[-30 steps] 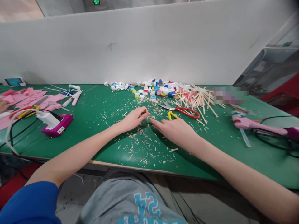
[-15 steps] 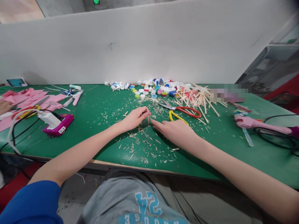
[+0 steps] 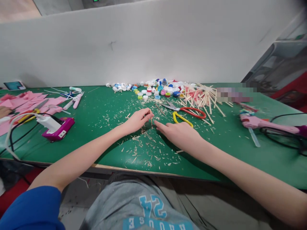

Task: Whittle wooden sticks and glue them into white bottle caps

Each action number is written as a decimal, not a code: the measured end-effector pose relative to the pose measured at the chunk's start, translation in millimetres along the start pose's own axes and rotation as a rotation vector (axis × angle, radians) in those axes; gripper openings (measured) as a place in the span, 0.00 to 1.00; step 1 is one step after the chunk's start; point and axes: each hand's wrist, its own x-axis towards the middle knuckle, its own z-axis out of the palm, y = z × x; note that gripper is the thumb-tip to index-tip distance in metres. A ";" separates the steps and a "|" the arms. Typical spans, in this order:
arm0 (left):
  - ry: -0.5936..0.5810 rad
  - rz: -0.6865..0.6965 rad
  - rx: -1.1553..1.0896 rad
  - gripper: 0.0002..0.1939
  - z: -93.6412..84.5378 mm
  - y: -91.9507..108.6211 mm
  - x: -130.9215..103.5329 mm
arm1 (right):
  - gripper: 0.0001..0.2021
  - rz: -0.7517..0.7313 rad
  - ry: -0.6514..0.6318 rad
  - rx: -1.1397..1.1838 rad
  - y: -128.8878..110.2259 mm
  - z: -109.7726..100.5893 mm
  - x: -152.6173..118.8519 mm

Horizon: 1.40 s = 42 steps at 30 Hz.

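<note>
My left hand (image 3: 138, 121) pinches a short thin wooden stick (image 3: 151, 122) between thumb and fingertips, its lower end close to the green tabletop. Just to the right, my right hand (image 3: 181, 133) lies low over the table with fingers stretched toward the stick, and I see nothing held in it. Pale wood shavings (image 3: 150, 150) are scattered around and below both hands. Beyond my right hand rest scissors with a red handle loop (image 3: 195, 111) and a yellow one, blades pointing left.
Coloured bottle caps (image 3: 157, 91) pile along the grey partition (image 3: 134, 44). Wooden sticks (image 3: 208, 99) fan out at the back right. A purple power socket (image 3: 59, 129), cables and pink sheets (image 3: 28, 102) lie left; a pink glue gun (image 3: 268, 124) lies right.
The view has shifted slightly. Both hands keep nearly the same place, the left still pinching the stick and the right still beside it.
</note>
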 end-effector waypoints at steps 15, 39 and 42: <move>-0.008 -0.011 -0.011 0.12 -0.8 1.4 0.6 | 0.18 0.028 0.059 0.008 -1.2 -0.7 -1.6; -0.010 0.009 -0.001 0.12 0.2 -3.5 0.5 | 0.19 -0.010 0.024 0.022 0.5 -4.6 1.6; -0.010 0.009 -0.003 0.12 -0.1 -2.9 0.3 | 0.19 0.034 0.031 0.017 2.2 -4.4 2.0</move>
